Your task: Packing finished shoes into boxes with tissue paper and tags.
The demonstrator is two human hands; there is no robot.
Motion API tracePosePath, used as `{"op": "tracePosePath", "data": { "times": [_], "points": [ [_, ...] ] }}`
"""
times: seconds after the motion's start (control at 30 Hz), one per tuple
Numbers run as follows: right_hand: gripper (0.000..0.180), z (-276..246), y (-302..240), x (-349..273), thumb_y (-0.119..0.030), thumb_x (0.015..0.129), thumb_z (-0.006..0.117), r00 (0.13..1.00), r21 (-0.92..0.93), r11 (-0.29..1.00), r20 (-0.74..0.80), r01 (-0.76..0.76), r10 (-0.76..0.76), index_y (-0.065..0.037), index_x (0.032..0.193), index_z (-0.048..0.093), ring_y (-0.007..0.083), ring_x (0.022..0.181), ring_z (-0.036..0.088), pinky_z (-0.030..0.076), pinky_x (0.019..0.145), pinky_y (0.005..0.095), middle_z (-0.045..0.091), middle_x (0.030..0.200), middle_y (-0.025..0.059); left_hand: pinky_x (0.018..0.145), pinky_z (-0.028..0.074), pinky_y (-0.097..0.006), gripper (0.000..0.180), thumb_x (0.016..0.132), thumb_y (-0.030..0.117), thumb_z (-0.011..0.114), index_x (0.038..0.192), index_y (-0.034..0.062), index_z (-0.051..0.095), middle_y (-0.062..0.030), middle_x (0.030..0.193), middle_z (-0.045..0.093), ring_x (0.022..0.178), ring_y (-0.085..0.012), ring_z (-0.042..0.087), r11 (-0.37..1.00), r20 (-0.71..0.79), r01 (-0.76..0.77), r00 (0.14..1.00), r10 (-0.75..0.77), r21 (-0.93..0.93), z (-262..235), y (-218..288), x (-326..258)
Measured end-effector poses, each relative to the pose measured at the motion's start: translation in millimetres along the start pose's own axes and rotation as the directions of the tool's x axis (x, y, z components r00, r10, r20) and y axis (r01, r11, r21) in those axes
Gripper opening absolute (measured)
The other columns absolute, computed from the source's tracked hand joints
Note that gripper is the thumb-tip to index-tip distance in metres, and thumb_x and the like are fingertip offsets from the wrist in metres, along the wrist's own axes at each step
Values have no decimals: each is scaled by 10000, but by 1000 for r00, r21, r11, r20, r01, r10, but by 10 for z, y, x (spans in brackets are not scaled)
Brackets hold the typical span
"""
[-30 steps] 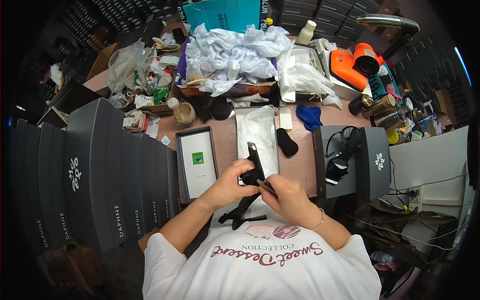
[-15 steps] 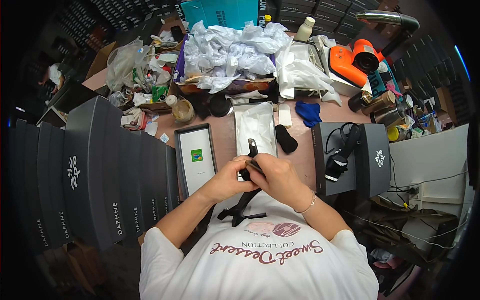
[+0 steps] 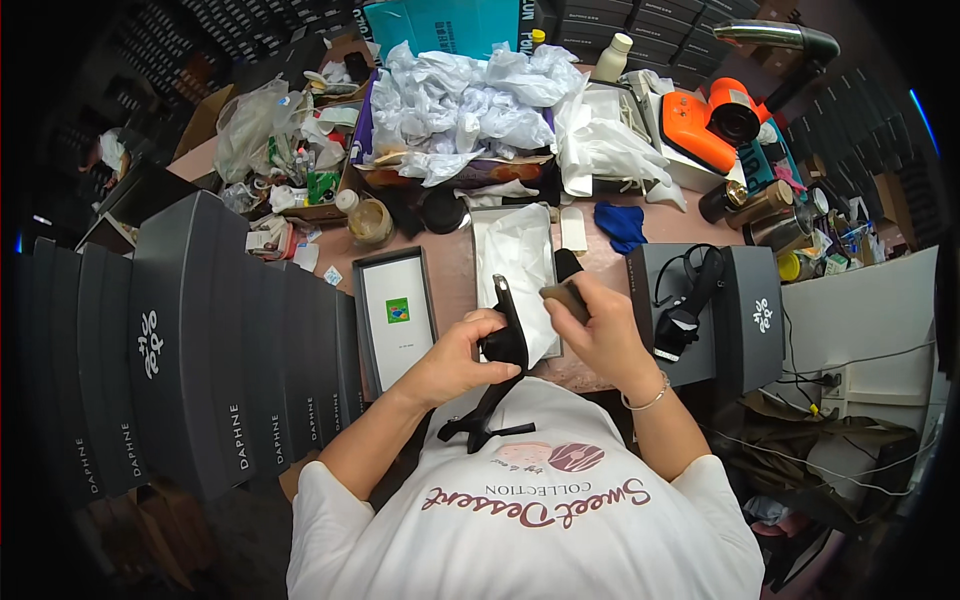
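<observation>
My left hand (image 3: 468,348) is closed around a black strappy sandal (image 3: 513,335), held in front of my shirt with its straps hanging down against the cloth. To the right of the sandal and apart from it, my right hand (image 3: 602,325) pinches a small grey-brown flat block (image 3: 566,301), perhaps a sponge; its exact kind I cannot make out. Just beyond the sandal stands an open shoe box (image 3: 484,215) lined with white tissue paper (image 3: 520,260). A second black sandal (image 3: 690,305) lies on a dark grey shoe box (image 3: 645,345) at the right.
Stacked dark shoe boxes (image 3: 190,340) rise at my left, beside an open box lid (image 3: 365,330). Farther back are a carton (image 3: 440,172) heaped with crumpled white wrapping, a glue jar (image 3: 370,222), a blue cloth (image 3: 620,226) and an orange blower (image 3: 697,132).
My right hand has moved away from the sandal to the right, carrying the small block. My left hand keeps its hold on the sandal, nearly in place.
</observation>
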State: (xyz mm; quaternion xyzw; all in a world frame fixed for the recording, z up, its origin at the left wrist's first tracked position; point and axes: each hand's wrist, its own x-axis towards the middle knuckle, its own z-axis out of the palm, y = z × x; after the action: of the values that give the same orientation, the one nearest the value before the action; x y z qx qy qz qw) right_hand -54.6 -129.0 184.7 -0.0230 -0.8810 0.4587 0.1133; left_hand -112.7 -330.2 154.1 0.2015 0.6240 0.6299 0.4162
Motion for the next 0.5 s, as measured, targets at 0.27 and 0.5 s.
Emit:
{"op": "tracePosePath", "data": {
  "times": [0.27,0.5],
  "points": [
    [164,12,-121,-169,-127,782,699,957,10,970,160,245,-243,-28,839,582,259,630,578,457,562,339,541,748,96,871,381,-277,282,697,98,751,923,17,604,-55,992,494,978,-175,468,987,45,-78,996,73,139,-15,-29,45],
    [240,-241,-55,-34,-111,656,700,867,-346,811,349,472,-356,-104,870,592,218,617,550,436,523,337,488,728,43,855,382,-262,258,710,33,738,917,34,584,-23,982,479,936,-117,478,990,-6,3,1000,-2,143,-16,-5,27]
  ]
}}
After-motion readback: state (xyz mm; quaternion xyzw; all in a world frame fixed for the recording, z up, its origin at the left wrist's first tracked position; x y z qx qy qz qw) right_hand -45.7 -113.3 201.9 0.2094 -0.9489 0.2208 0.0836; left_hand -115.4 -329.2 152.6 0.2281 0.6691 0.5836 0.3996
